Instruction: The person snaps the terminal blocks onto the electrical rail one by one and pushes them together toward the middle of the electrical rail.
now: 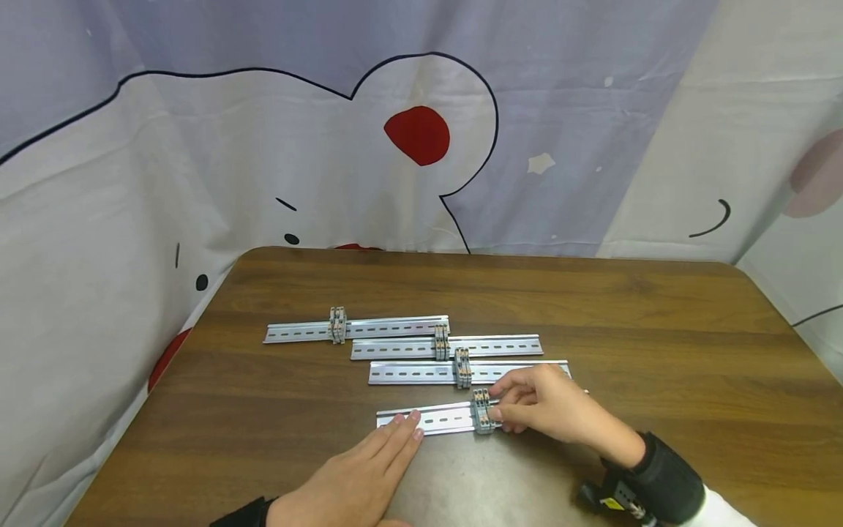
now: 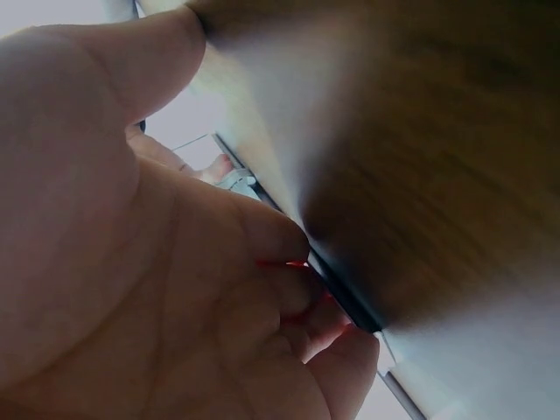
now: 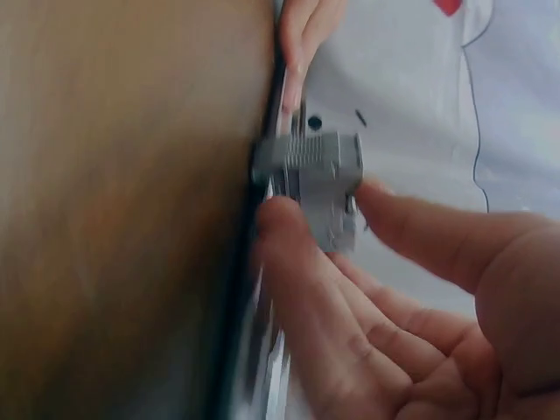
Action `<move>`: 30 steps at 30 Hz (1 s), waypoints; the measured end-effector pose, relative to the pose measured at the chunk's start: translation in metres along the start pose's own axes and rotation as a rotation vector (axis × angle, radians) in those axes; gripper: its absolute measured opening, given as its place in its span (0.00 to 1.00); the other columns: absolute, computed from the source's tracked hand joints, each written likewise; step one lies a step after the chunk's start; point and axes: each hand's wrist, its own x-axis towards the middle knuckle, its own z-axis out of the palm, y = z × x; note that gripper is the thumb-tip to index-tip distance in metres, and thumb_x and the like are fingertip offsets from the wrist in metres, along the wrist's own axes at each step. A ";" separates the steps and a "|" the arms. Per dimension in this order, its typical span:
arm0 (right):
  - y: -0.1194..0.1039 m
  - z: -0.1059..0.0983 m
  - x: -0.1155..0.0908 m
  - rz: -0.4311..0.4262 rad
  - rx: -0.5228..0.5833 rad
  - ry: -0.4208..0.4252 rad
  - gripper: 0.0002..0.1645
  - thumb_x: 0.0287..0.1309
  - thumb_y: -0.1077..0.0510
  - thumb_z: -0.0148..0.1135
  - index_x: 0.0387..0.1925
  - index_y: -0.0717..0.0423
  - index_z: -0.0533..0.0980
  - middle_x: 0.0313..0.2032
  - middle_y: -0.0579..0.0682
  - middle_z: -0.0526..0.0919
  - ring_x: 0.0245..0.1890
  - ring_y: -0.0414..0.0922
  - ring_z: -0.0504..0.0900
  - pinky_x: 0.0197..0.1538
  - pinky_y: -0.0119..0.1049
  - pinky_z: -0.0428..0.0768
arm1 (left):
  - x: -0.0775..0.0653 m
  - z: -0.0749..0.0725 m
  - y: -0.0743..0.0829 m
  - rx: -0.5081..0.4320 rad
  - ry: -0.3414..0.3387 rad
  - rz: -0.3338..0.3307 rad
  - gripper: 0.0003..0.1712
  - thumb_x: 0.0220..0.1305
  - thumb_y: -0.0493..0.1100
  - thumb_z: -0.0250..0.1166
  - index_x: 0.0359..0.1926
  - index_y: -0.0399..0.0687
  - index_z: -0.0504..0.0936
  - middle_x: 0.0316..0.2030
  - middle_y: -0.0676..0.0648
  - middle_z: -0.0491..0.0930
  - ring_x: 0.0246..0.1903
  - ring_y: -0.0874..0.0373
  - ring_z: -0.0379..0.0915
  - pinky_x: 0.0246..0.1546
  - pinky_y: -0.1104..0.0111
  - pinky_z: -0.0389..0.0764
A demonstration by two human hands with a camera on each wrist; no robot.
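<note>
Nearest me on the table lies a slotted metal DIN rail (image 1: 449,420) with a pair of grey terminal blocks (image 1: 483,411) clipped across it. My left hand (image 1: 358,472) lays its straight fingers flat on the rail's left end, holding it down; its palm fills much of the left wrist view. From the right, my right hand (image 1: 546,402) pinches the terminal blocks between thumb and fingers. In the right wrist view the thumb and a finger straddle the grey block (image 3: 324,184), seen from its side. The rail's right end is hidden behind that hand.
Beyond it lie several more rails in staggered rows: a near one (image 1: 408,372), a middle one (image 1: 395,348) and a far one (image 1: 395,326), each carrying terminal blocks. The brown wooden table (image 1: 658,329) ends at a printed curtain (image 1: 263,146).
</note>
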 end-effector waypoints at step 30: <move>0.000 -0.020 -0.029 -0.283 -0.593 0.198 0.08 0.51 0.59 0.74 0.30 0.42 0.82 0.28 0.31 0.80 0.28 0.28 0.77 0.31 0.29 0.79 | 0.005 -0.024 -0.037 -0.501 -0.155 -0.047 0.50 0.67 0.69 0.50 0.78 0.51 0.42 0.77 0.47 0.42 0.75 0.52 0.43 0.68 0.54 0.61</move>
